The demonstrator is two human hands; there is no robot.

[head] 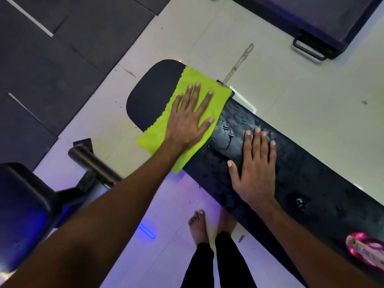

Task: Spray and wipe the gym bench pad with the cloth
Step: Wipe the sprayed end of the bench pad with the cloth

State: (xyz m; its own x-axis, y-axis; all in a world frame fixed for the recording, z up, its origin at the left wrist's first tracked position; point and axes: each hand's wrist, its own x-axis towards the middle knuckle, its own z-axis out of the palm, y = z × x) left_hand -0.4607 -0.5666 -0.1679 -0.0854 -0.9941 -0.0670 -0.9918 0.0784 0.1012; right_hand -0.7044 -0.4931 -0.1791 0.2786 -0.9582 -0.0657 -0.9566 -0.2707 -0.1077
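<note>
A long black gym bench pad runs from the centre to the lower right, its worn surface wet and cracked. A lime-green cloth lies spread across the pad where it meets the rounded seat end. My left hand presses flat on the cloth, fingers spread. My right hand rests flat on the bare pad just right of the cloth, holding nothing. A pink spray bottle lies on the pad at the lower right edge, partly cut off.
Another padded bench with a metal bar stands at the lower left. Dark rubber mats cover the floor at upper left; pale tiles elsewhere. A black platform with a handle sits at top right. My bare feet stand beside the bench.
</note>
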